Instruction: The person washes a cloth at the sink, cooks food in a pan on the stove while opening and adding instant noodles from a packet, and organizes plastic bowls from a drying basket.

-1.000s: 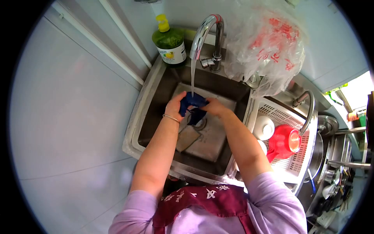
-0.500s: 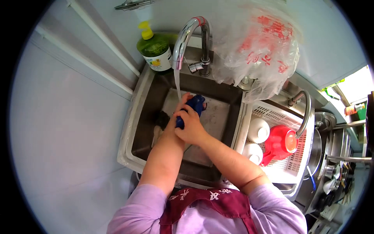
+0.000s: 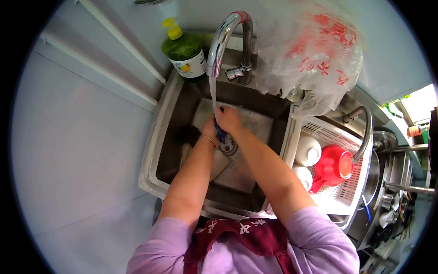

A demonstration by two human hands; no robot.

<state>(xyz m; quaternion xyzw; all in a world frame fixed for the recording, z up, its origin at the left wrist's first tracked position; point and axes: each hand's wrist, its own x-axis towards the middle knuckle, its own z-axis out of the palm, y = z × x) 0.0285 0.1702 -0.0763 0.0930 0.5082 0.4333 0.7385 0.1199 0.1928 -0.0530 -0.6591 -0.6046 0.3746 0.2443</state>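
Observation:
Inside the metal sink point(image 3: 269, 171), both hands are close together below the running tap point(image 3: 221, 43), whose water falls onto them. My right hand point(image 3: 229, 119) is closed round a dark blue cloth point(image 3: 221, 134), most of it hidden by the fingers. Against the cloth's other side, my left hand point(image 3: 209, 131) grips it too, a thin bracelet at its wrist. A short end of the cloth hangs below the hands, near the round drain point(image 3: 229, 147). Left of my left wrist, a dark bundle point(image 3: 189, 135) lies in the sink; its kind is unclear.
A green pump bottle point(image 3: 185, 55) stands at the sink's back left corner. Behind on the right hangs a clear plastic bag point(image 3: 310, 55) with red print. A white drying basket point(image 3: 335, 198) holds white bowls point(image 3: 308, 151) and a red handled container point(image 3: 335, 165).
My right hand has come off the left forearm and now grips the cloth beside my left hand. The cloth is bunched smaller and lower, and the drain shows.

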